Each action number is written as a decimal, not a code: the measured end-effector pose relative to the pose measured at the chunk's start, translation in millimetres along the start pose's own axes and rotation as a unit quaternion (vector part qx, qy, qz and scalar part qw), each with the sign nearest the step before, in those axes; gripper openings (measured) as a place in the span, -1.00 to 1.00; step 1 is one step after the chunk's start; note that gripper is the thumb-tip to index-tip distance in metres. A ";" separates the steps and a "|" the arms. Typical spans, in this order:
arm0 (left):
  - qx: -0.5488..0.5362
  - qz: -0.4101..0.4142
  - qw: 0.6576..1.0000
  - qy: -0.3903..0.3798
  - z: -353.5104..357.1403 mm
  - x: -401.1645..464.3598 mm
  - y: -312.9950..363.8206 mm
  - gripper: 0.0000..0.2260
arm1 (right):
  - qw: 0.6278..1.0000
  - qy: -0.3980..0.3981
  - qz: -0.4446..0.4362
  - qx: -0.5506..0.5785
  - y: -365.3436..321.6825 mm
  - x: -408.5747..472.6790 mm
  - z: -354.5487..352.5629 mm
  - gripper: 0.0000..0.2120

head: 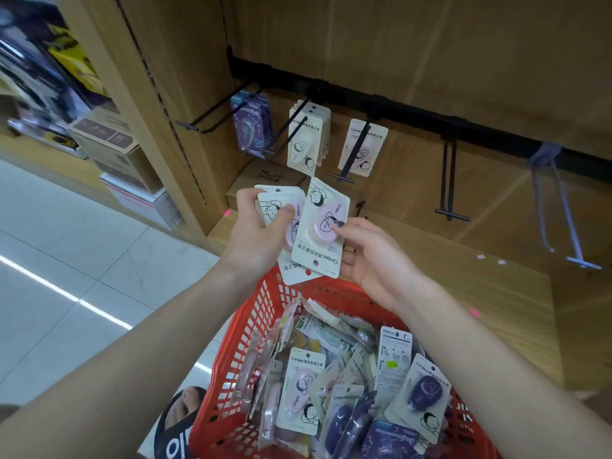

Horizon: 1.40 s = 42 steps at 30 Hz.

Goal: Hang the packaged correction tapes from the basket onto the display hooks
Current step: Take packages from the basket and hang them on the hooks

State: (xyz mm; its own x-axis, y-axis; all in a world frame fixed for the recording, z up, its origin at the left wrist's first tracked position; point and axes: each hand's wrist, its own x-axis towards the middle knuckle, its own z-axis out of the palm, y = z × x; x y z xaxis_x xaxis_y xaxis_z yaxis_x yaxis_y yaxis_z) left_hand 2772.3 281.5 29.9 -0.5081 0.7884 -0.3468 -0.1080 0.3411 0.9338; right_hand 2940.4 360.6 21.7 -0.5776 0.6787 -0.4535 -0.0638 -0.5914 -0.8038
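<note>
At the centre of the frame the left hand [256, 231] grips a small stack of pink correction tapes [281, 210], thumb curled over the front card, while the right hand [367, 256] pinches one upside-down pink pack [323, 230] with its fingers behind the card. Below them the red basket [251, 329] holds many more packs, and above, black display hooks [294, 127] on the wooden panel carry purple and pink ones
</note>
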 end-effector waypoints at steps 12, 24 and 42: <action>0.008 0.041 0.999 -0.002 -4.7 2.9 2.3 -0.78 | 1.000 0.013 0.007 0.010 1.4 -0.4 -17.3 -0.76; 0.118 0.123 0.983 -0.075 -9.5 -2.1 4.9 -0.82 | 0.924 -0.109 -0.071 -0.361 -30.6 -9.2 -28.3 -0.58; 0.160 0.113 0.981 0.001 -2.6 -5.8 -1.2 -0.77 | 0.968 0.083 0.083 0.223 17.6 -0.5 -4.5 -0.65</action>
State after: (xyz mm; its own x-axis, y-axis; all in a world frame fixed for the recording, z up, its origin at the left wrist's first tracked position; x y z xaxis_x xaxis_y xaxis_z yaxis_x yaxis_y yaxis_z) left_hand 2773.2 275.1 31.0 -0.4909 0.8608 -0.1343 0.2798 0.3018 0.9114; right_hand 2943.2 351.8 6.0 -0.4732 0.5964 -0.6483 -0.3470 -0.8027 -0.4851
